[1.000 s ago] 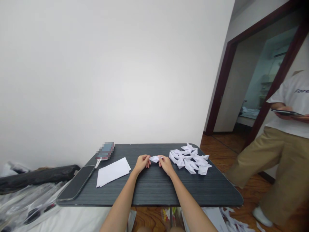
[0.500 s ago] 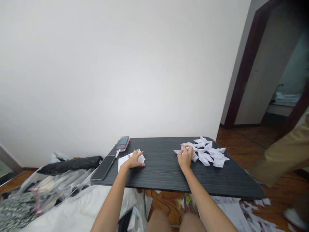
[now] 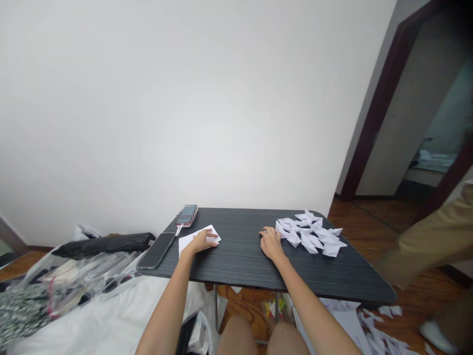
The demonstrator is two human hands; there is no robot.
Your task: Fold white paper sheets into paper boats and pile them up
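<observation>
My left hand (image 3: 201, 241) lies over a stack of white paper (image 3: 190, 241) on the left half of the table. Its fingers are bent and drawn together with the thumb at the paper's right edge, gripping there. Just left of a group of folded white paper boats (image 3: 310, 240), my right hand (image 3: 272, 242) rests on the dark tabletop with fingers slightly bent and apart. Nothing shows in its fingers, though their undersides are hidden. Several boats lie close together, points in different directions.
The black table (image 3: 236, 266) stands against a white wall. A phone (image 3: 157, 250) and a device with a white cable (image 3: 186, 215) lie at its left. Paper scraps (image 3: 384, 335) cover the floor at right, where a person's trousered leg (image 3: 424, 236) shows. Bags (image 3: 92, 276) are piled left.
My right hand has moved left, off the paper boats and onto the bare tabletop. My left hand's spread fingers have drawn together at the paper's edge. The view has shifted slightly.
</observation>
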